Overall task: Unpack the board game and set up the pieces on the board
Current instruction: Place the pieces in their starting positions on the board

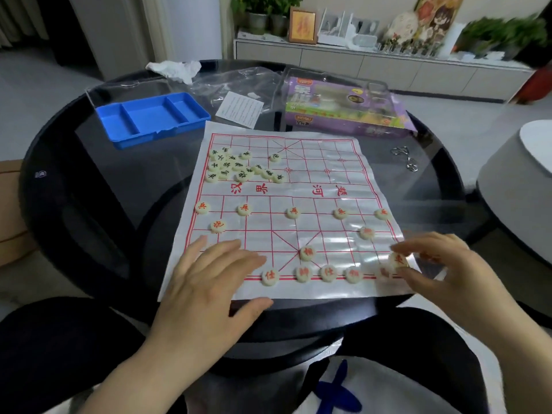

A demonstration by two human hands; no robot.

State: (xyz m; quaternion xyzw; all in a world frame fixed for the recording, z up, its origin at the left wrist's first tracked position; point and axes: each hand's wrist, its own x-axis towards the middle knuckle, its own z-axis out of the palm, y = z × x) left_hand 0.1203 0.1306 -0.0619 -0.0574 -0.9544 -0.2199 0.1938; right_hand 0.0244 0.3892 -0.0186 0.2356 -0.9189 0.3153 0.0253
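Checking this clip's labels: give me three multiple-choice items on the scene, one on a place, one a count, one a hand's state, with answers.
1. Where on the board does the heap of black-lettered pieces lie? A far left; B near right; C centre.
2. How many pieces make up the red row farthest from the wearer? A three; B five; C seven.
3. The right hand: A lies flat; B makes an empty fist; C pinches a red piece.
Key: A, the heap sits by the far left corner; B, five stand in that row; C, the piece is caught at the near right corner.
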